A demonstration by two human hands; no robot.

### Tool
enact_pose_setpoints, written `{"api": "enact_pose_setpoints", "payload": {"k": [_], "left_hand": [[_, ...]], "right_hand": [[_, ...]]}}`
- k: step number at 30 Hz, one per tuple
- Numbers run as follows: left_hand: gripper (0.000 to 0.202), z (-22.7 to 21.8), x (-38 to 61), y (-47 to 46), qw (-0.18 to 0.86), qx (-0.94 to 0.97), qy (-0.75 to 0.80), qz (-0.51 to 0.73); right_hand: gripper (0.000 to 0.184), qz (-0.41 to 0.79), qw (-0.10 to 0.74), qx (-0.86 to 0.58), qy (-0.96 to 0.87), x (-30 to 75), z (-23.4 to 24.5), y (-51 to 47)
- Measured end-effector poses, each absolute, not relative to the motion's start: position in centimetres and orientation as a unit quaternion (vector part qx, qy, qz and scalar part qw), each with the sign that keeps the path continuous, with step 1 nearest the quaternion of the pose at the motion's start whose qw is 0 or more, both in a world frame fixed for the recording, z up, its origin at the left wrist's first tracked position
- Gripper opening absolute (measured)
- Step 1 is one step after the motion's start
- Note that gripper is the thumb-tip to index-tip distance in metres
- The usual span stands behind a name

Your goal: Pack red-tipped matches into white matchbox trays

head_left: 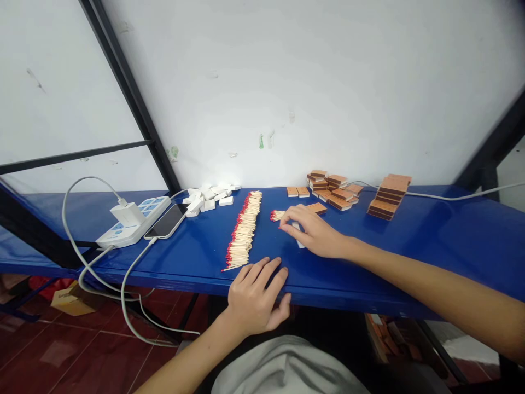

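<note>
As the left hand (256, 301) is resting, spread and empty, at the table edge (180, 279), apparently for support, the right hand (314, 232) is pinching what seems a match (280, 227) over a white matchbox tray (301, 244); leftward, matchsticks (243, 230) are lying heads-aligned, presumably for orderly pickup.

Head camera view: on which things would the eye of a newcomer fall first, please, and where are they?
Most striking is the long row of red-tipped matches, running front to back on the blue table, just beyond the left hand. Next come the piled brown matchboxes near the wall, right of the row, and the heaped small white boxes left of it. The right hand bends beside a smaller bunch of matches.
</note>
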State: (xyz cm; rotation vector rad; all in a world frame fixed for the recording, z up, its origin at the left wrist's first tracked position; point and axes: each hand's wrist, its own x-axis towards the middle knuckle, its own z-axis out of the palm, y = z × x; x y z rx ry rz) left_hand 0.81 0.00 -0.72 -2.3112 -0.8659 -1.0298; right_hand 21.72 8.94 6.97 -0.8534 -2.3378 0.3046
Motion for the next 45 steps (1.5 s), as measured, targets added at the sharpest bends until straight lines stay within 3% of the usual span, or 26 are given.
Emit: {"api": "enact_pose_setpoints", "payload": {"k": [10, 15, 21, 26, 38, 41, 45], "left_hand": [[0.034, -0.7, 0.8, 0.0, 0.233, -0.841, -0.320, -0.369], [0.034, -0.7, 0.8, 0.0, 0.233, -0.843, -0.317, -0.367], [0.034, -0.7, 0.8, 0.0, 0.236, -0.840, -0.318, -0.372], [0.035, -0.7, 0.8, 0.0, 0.234, -0.842, -0.318, -0.368], [0.035, -0.6, 0.8, 0.0, 0.231, -0.844, -0.318, -0.366], [0.035, -0.6, 0.8, 0.0, 0.232, -0.843, -0.318, -0.367], [0.035, -0.7, 0.8, 0.0, 0.235, -0.841, -0.317, -0.370]], "right_hand": [[0.029, 0.279, 0.331, -0.357, -0.828, 22.2, 7.1, 9.6], [0.025, 0.197, 0.351, -0.389, -0.829, 23.3, 8.8, 10.1], [0.015, 0.031, 0.181, -0.462, -0.867, 24.9, 9.0, 10.7], [0.019, -0.002, 0.093, -0.441, -0.893, 25.0, 9.0, 10.2], [0.020, 0.086, 0.222, -0.371, -0.898, 26.4, 9.6, 11.5], [0.028, 0.057, 0.172, -0.401, -0.898, 26.5, 9.8, 11.2], [0.036, 0.044, 0.038, -0.438, -0.897, 26.3, 9.7, 10.7]]}}
